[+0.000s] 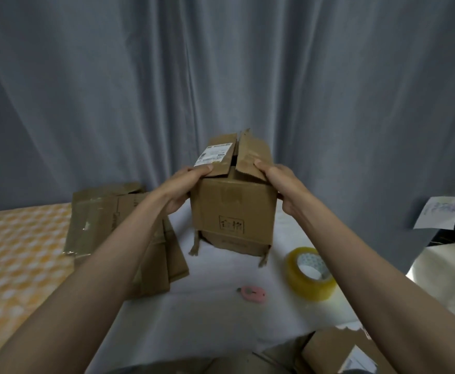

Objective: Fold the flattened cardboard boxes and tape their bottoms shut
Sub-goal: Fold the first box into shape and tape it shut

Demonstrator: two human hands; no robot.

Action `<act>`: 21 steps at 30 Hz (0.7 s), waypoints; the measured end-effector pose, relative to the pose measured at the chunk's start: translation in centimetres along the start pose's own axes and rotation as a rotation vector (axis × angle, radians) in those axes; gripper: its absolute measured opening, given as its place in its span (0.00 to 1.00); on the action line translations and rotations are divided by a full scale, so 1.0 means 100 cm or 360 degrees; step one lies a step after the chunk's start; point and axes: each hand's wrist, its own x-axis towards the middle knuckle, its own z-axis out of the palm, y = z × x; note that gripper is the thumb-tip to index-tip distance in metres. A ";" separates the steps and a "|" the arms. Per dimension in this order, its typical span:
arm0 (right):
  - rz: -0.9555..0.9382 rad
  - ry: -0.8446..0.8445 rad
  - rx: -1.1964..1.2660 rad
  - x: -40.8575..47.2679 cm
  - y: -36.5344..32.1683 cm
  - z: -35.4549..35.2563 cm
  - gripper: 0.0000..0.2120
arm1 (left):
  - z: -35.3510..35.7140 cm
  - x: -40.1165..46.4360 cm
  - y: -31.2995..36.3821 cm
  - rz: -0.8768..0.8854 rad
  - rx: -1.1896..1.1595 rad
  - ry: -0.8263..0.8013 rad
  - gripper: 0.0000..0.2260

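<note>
Standing upright on white table (pixel 221 306), brown cardboard box (pixel 233 209) sits btwn both hands: left hand (pixel 184 186) curled on its left top flap w/ shipping label (pixel 213 154), right hand (pixel 280 184) gripping right flap. Bottom flaps partly hidden underneath. Flattened boxes (pixel 118 228) left; clear tape roll (pixel 310 273), pink cutter (pixel 251 292) nearby

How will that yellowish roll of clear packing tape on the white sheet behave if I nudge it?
The yellowish roll of clear packing tape seems to lie tilted on its side, so it would probably slide or wobble, not roll. It looks full, so likely heavy for its size. The soft white sheet should damp any movement.
</note>
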 end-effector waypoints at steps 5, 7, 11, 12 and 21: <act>-0.0075 0.0096 -0.0210 0.017 -0.005 -0.008 0.24 | 0.020 0.007 -0.012 -0.0012 -0.0215 -0.0002 0.16; -0.0040 0.0076 -0.0141 0.021 0.007 -0.016 0.22 | 0.032 0.010 -0.011 -0.0016 -0.0118 0.0026 0.19; -0.0021 -0.0028 0.0096 0.024 0.013 -0.029 0.20 | 0.042 0.013 -0.004 0.0003 -0.0005 0.0078 0.20; 0.0000 -0.0066 0.0146 0.024 0.010 -0.028 0.19 | 0.040 0.012 -0.002 0.0003 0.0013 0.0099 0.21; 0.0182 -0.0282 0.0410 0.021 0.035 0.007 0.21 | 0.002 0.001 -0.020 -0.0004 0.0264 0.0320 0.36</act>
